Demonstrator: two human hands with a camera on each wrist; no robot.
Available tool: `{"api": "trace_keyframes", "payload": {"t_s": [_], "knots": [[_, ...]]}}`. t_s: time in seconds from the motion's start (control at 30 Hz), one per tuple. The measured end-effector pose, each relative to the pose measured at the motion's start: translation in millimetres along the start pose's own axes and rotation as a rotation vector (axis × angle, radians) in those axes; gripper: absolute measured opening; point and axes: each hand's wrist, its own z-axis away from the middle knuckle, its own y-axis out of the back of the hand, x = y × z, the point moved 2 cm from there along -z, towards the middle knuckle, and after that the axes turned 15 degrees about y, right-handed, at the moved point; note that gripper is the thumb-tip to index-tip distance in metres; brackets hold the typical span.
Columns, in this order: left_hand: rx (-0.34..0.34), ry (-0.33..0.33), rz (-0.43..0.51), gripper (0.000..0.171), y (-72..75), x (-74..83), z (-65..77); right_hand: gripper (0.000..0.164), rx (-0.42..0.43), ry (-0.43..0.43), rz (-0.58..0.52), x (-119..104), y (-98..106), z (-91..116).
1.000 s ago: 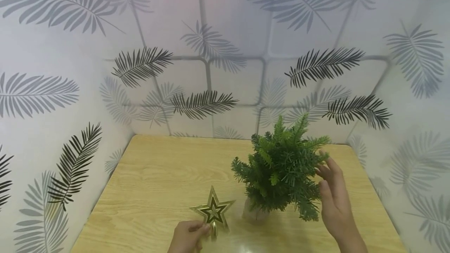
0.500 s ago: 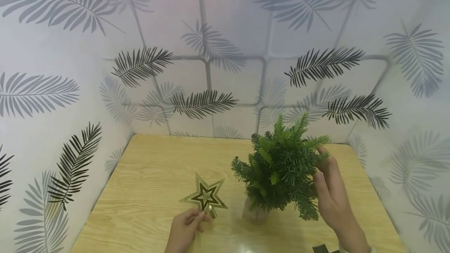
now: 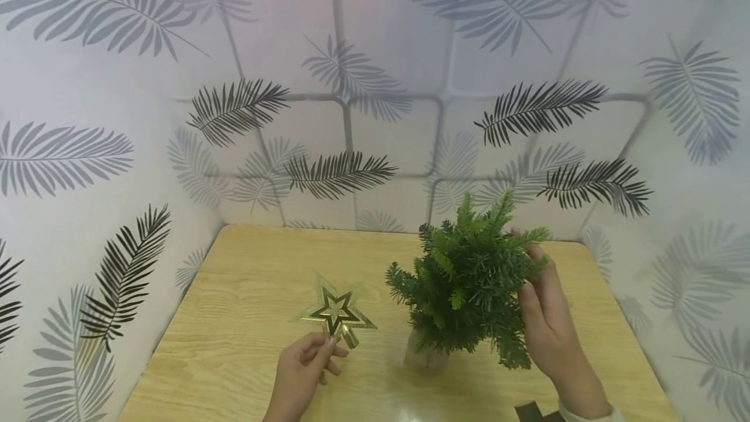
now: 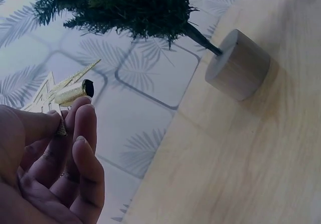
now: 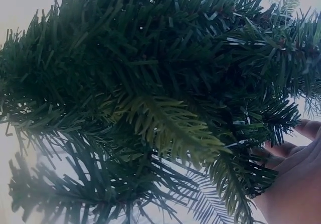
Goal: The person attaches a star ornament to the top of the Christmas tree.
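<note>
In the head view my left hand (image 3: 300, 370) pinches a gold star tree topper (image 3: 336, 308) by a lower point, between thumb and fingers. The topper's short hollow socket (image 4: 75, 94) faces sideways toward the tree in the left wrist view. A small artificial Christmas tree (image 3: 469, 279) stands right of the topper, apart from it. Its round wooden base (image 4: 238, 66) rests on the table. My right hand (image 3: 553, 334) lies at the tree's right side, its fingers extended against the branches. Foliage partly hides those fingertips in both the head and right wrist views.
A light wood table (image 3: 252, 279) carries everything and ends at a pale, leaf-patterned wall (image 3: 387, 135). Dark flat pieces (image 3: 530, 411) show by the right sleeve at the front edge, their kind unclear.
My left hand has moved the star topper up and to the left in the head view, tilting it. The right hand has shifted slightly inward against the branches; the tree stays put.
</note>
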Motion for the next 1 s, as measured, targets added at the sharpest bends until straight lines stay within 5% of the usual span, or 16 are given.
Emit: {"api": "trace_keyframes", "payload": {"t_s": [0.4, 1.0], "knots": [[0.028, -0.063, 0.059, 0.028, -3.9, 26.7, 6.1, 0.052, 0.008, 0.091, 0.023, 2.0, -2.4, -10.3], [0.041, -0.246, 0.098, 0.017, -5.9, 71.7, 18.1, 0.049, -0.004, 0.075, 0.022, -0.6, -5.4, -23.5]]}}
